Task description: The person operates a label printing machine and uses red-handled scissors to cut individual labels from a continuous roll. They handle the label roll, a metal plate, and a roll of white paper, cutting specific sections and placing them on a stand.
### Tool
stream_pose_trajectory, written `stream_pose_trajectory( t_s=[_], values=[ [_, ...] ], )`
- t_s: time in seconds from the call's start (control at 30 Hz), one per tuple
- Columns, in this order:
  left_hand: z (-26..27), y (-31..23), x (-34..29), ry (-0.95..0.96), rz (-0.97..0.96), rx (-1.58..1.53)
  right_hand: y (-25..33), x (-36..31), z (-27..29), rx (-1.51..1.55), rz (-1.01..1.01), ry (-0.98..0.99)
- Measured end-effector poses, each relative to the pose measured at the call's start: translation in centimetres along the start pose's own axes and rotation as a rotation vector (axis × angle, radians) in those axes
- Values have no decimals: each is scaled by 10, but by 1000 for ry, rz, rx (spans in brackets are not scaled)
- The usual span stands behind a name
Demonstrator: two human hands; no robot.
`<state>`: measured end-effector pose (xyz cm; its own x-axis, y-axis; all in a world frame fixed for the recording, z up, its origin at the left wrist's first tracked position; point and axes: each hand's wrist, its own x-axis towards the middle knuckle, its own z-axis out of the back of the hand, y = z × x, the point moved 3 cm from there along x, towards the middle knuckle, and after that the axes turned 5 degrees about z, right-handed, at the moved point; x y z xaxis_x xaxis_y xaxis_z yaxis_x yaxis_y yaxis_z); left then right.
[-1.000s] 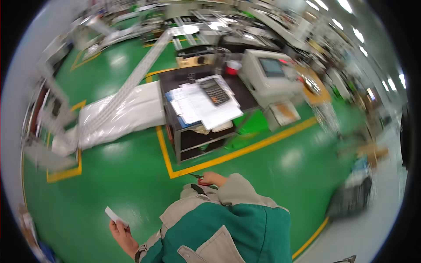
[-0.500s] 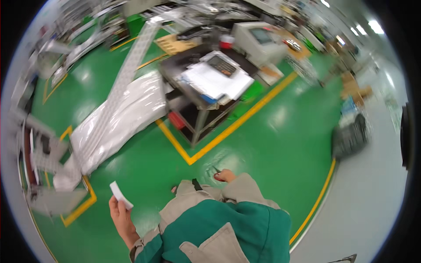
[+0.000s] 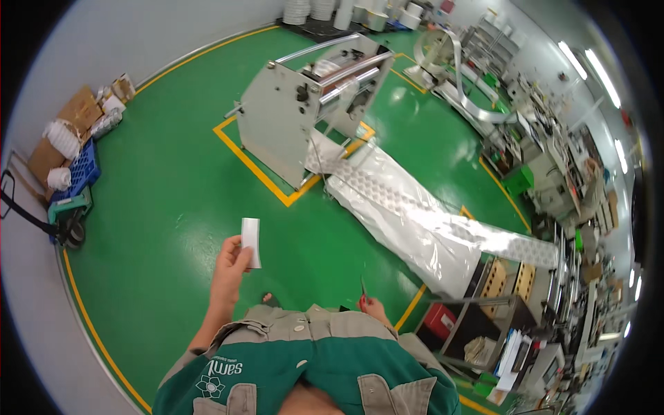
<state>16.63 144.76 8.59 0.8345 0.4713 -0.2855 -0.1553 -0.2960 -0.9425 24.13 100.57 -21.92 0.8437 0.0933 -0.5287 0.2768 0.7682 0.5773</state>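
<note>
Held out in front, my left hand [image 3: 228,263] pinches a small white strip [image 3: 250,238] between thumb and fingers; the strip stands roughly upright. Lower and to the right, close to my waist, my right hand [image 3: 375,308] is closed around red-handled scissors [image 3: 363,300], their thin blades pointing away from me. Both hands are over the green floor and apart from each other.
A grey roller machine [image 3: 277,124] stands ahead inside yellow lines. From it a shiny strip web [image 3: 415,207] runs right over a plastic sheet [image 3: 394,221] to a dark bench [image 3: 456,332]. A pallet truck [image 3: 72,225] with a blue pallet [image 3: 84,169] and cartons stands left.
My view has swung left: the roller machine is now ahead and the bench has shifted to the lower right. My left hand is nearer the middle, still with the white strip; the scissors stay in my right.
</note>
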Motion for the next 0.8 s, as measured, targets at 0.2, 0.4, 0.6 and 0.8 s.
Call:
stream_pose_trajectory(
  t_s=[0.2,0.4,0.6,0.8],
  values=[
    [103,-51,119,-190,-25,-95,105,32,-56,-86,71,97],
    [137,-79,242,-143,16,-107,185,123,-104,-139,-27,214],
    [186,-145,345,-229,-12,-12,290,271,-163,-206,90,276],
    [260,-175,446,-375,24,-78,552,351,-188,-240,338,319]
  ],
)
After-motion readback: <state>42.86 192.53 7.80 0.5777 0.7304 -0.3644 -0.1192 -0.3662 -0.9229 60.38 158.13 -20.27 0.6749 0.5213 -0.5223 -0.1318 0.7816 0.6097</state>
